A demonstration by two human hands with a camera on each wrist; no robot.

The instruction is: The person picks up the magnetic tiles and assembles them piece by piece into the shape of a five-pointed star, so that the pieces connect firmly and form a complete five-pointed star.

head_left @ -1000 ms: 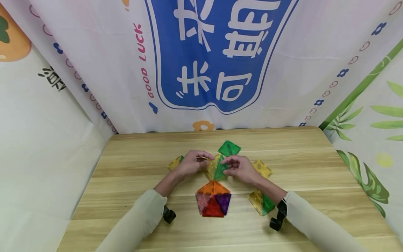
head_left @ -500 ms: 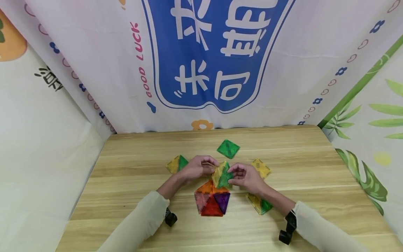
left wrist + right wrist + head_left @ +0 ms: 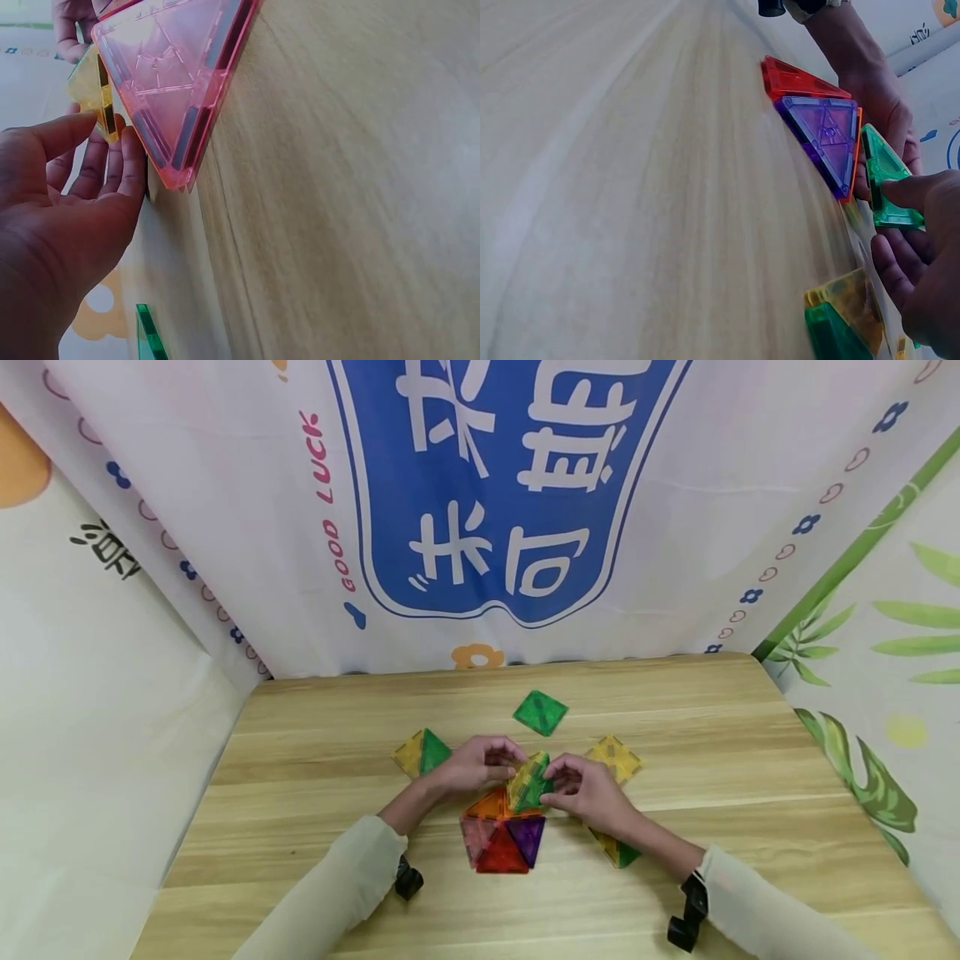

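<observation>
A yellow and green pair of translucent magnetic tiles (image 3: 528,782) is held, tilted, between both hands, at the back of a low pointed shape of magnetic tiles (image 3: 502,852) in red, pink, purple and orange. My left hand (image 3: 476,765) pinches the yellow tile (image 3: 91,88) between thumb and fingers. On the other side my right hand (image 3: 592,792) pinches the green tile (image 3: 885,176), thumb on its face and fingers beneath. The pink tile (image 3: 165,67) and the purple tile (image 3: 825,135) lean as sides of the shape. Whether the held pair touches the orange tiles cannot be told.
A green diamond of tiles (image 3: 541,713) lies at the back. Yellow tiles (image 3: 617,757) lie behind my right hand. One yellow-green pair (image 3: 422,753) is by my left forearm; another yellow-green pair (image 3: 617,848) is partly under my right forearm. A curtain (image 3: 300,610) hangs behind the table.
Both hands have brought the yellow and green pair forward and slightly right, from behind the colored shape to over its orange back part. The pair has also turned. The other tiles stay put.
</observation>
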